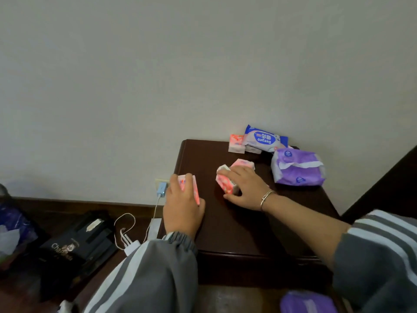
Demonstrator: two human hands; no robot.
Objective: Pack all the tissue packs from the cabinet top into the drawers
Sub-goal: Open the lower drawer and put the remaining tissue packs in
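Tissue packs (245, 164) lie all over the cabinet top (225, 224), and we judge that we are at the picking-up step. Our left hand (182, 206) is over the left edge of the cabinet top. Its fingers and thumb are curled round a small pink pack (188, 185) and hold it tight. Our right hand (242, 188) is over the middle of the cabinet top. Its fingers are spread and bent down over a second pink pack (225, 186), with the thumb on the near side, so it grips that one too. At the back of the cabinet top we see a third pink pack (236, 143) and a blue wet wipes pack (265, 138). A big purple tissue pack (297, 168) lies on the right side of the cabinet top. Below the front of the cabinet top there is another purple pack (306, 301), but we cannot tell if it is in a drawer. Next, we think, both hands need to lift their packs, bring them down past the front edge and drop them in a drawer. Then the rest must follow.
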